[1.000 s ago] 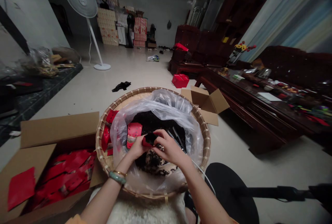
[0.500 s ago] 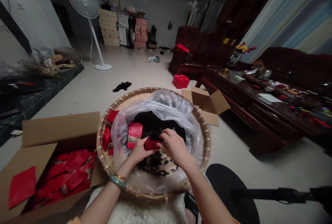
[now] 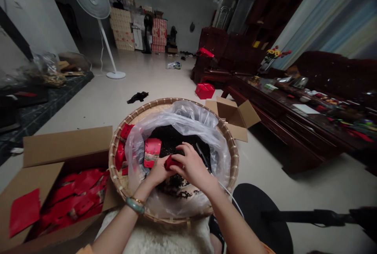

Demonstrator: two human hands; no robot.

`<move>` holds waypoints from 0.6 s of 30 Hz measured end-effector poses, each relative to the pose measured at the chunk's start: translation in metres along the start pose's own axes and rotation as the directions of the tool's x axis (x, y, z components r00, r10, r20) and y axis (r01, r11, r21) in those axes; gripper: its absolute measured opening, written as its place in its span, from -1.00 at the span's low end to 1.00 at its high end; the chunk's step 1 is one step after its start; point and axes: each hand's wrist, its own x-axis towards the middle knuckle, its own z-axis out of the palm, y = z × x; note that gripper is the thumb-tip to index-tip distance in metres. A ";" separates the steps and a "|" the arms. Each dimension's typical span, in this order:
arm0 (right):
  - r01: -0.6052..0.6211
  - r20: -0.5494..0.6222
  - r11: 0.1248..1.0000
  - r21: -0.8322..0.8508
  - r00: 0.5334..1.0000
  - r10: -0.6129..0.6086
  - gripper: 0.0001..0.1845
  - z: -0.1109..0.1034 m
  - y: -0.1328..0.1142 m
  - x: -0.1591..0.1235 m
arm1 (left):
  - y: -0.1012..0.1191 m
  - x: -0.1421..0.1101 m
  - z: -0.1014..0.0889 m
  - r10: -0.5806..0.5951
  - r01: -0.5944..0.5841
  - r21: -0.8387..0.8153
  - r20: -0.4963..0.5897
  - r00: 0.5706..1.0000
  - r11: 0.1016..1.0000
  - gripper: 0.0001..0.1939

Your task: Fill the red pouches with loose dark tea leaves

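Observation:
A wide woven bamboo basket point(image 3: 234, 167) is lined with a clear plastic bag point(image 3: 134, 167) holding dark, loose, leaf-like bits point(image 3: 167, 134). Over this heap, my left hand point(image 3: 159, 170) pinches a small red packet point(image 3: 169, 162). The fingers of my right hand point(image 3: 190, 165) close over the same packet's right side and hide much of it. A flat red printed packet point(image 3: 152, 152) lies on the dark bits, just beyond my left hand. Beside my right hand rests a slim dark rod point(image 3: 201, 152); a white cord point(image 3: 232, 197) runs near my right forearm.
To the left, an open carton point(image 3: 67, 140) holds many red packets point(image 3: 73, 195). More red packets point(image 3: 120, 154) sit between bag and basket wall. Another open carton point(image 3: 250, 114) stands beyond the basket, near a dark wooden table point(image 3: 282, 128). A black round base point(image 3: 262, 218) is at right.
My right hand has shifted left and its fingers now cover more of the red packet. The slim dark rod and white cord have come into sight beside it.

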 end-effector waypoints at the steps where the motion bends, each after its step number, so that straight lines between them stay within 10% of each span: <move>1: 0.016 0.002 1.000 0.012 1.000 -0.016 -0.83 0.002 0.001 0.001 | -0.001 0.000 0.001 0.003 -0.003 0.003 0.003 1.000 1.000 -0.78; 8: 0.003 -0.011 0.988 0.157 1.000 -0.002 -0.85 0.009 0.010 0.001 | 0.003 -0.001 0.005 -0.024 0.027 -0.074 0.033 0.999 0.997 -0.79; 18: -0.328 -0.090 0.669 0.667 0.856 0.509 -0.83 0.034 0.037 -0.006 | 0.034 -0.002 0.006 -0.200 0.198 -0.425 0.042 0.979 0.883 -0.53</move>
